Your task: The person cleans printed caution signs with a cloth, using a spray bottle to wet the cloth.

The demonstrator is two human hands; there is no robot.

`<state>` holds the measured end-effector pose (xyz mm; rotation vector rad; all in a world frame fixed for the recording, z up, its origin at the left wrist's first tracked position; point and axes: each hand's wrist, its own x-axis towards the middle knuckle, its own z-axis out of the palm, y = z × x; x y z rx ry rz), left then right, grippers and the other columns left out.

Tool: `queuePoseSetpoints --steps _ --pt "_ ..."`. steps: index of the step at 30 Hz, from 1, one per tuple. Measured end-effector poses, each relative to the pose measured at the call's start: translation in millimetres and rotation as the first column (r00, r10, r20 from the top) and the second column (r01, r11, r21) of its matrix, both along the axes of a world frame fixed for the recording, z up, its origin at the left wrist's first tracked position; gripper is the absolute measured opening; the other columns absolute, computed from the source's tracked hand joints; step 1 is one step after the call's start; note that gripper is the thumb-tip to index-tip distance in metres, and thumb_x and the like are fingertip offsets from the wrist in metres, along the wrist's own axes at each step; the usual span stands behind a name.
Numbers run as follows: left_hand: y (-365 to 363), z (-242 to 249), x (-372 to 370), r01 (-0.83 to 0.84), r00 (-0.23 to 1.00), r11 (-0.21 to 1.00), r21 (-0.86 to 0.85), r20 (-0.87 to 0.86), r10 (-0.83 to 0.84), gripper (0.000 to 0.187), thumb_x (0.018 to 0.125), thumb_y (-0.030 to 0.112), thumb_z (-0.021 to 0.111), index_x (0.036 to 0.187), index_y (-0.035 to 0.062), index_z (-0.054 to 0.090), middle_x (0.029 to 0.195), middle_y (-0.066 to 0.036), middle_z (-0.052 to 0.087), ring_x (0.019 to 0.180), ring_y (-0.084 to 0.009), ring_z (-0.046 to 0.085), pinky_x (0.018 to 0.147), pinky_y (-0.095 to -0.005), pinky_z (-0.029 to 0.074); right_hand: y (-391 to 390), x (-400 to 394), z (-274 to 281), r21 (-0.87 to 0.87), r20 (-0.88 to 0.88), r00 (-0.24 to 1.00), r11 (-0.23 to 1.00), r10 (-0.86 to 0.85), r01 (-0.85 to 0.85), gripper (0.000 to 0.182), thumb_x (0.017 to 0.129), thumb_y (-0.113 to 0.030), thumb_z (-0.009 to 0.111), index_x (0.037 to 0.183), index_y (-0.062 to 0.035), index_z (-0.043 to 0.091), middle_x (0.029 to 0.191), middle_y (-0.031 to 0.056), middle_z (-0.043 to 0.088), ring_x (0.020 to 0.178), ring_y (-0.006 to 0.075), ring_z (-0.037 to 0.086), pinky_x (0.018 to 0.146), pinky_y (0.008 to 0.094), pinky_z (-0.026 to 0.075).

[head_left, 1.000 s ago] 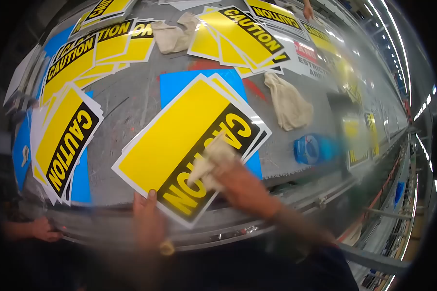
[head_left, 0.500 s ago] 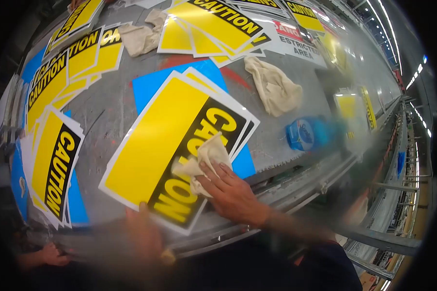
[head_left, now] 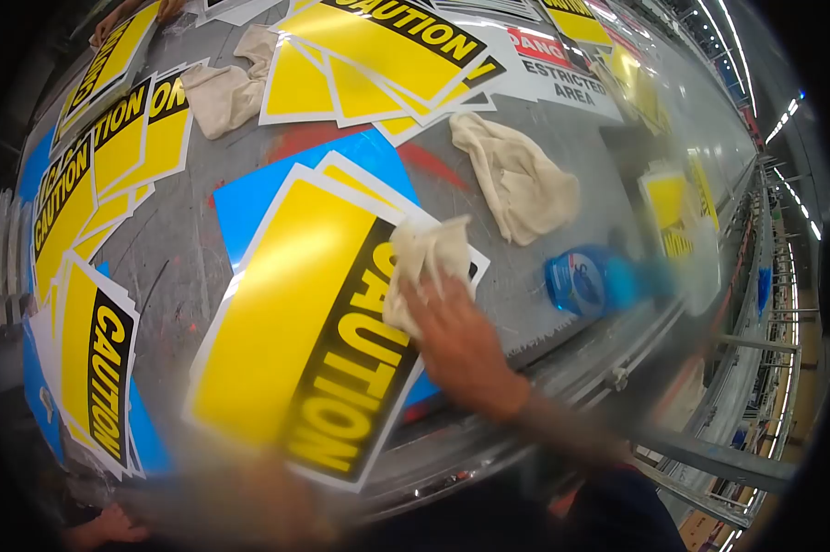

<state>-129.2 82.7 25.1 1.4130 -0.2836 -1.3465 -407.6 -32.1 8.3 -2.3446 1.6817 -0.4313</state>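
Note:
A yellow and black CAUTION sign [head_left: 309,267] lies on top of a small stack, with a blue sheet [head_left: 249,212] beneath. My right hand [head_left: 461,345] presses a cream cloth [head_left: 429,253] onto the sign's black band, near the end with the first letters. The fingers lie over the cloth, partly curled and a little blurred. My left hand [head_left: 282,497] is at the sign's lower edge, so smeared that its fingers cannot be made out. Right of the stack, a blue bottle [head_left: 581,281] lies near a second crumpled cloth [head_left: 516,179].
More CAUTION signs [head_left: 107,368] lie in stacks on the left, with others [head_left: 406,55] at the back beside a red and white DANGER sign [head_left: 562,78]. Another cloth [head_left: 222,97] rests between them. Other people's hands [head_left: 168,9] show at the top left and lower left [head_left: 107,529]. A metal rail [head_left: 617,377] edges the table.
My right hand has slid the cloth up along the black band, uncovering the middle letters. My left hand has become more blurred at the lower edge. The view has shifted slightly.

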Motion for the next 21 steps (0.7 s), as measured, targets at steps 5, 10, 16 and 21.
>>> queuePoseSetpoints --steps 5,10,16,21 --pt "5 -8 3 0.046 0.993 0.998 0.043 0.104 -0.05 0.075 0.1 0.004 0.072 0.162 -0.0013 0.031 0.154 -0.02 0.054 0.14 -0.0302 0.056 0.12 -0.0447 0.043 -25 -16 2 0.012 0.051 0.998 0.999 -0.032 0.032 0.06 0.09 -0.002 0.066 0.149 0.0021 0.056 0.16 0.0256 0.051 0.15 0.0484 0.045 0.124 0.0558 0.038" --pt "10 -9 17 0.116 0.983 0.968 0.222 0.111 -0.143 0.066 0.103 0.001 0.067 0.161 0.0002 0.034 0.158 -0.016 0.051 0.142 -0.0256 0.053 0.123 -0.0436 0.037 19 63 0 0.15 0.163 0.863 0.853 0.477 -0.5 0.049 0.093 -0.008 0.066 0.142 -0.0021 0.062 0.158 0.0213 0.054 0.156 0.0407 0.04 0.127 0.0564 0.034" --pt "10 -5 16 0.012 0.961 0.996 0.089 -0.276 0.013 0.056 0.114 0.018 0.051 0.164 0.0057 0.031 0.158 -0.016 0.051 0.144 -0.0306 0.055 0.118 -0.0509 0.049 -44 62 -17 0.136 0.299 0.872 0.888 0.386 -0.44 0.054 0.096 -0.01 0.064 0.15 -0.0088 0.059 0.164 0.0166 0.049 0.154 0.0425 0.04 0.127 0.0581 0.031" --pt "9 -22 25 -0.064 0.883 0.996 0.054 -0.461 0.082 0.055 0.119 0.04 0.037 0.162 0.0069 0.038 0.158 -0.014 0.053 0.142 -0.0305 0.057 0.119 -0.0476 0.048 37 109 3 0.157 0.305 0.723 0.716 0.619 -0.68 0.059 0.099 -0.018 0.058 0.157 -0.0127 0.055 0.17 0.0115 0.042 0.162 0.042 0.029 0.131 0.0605 0.019"
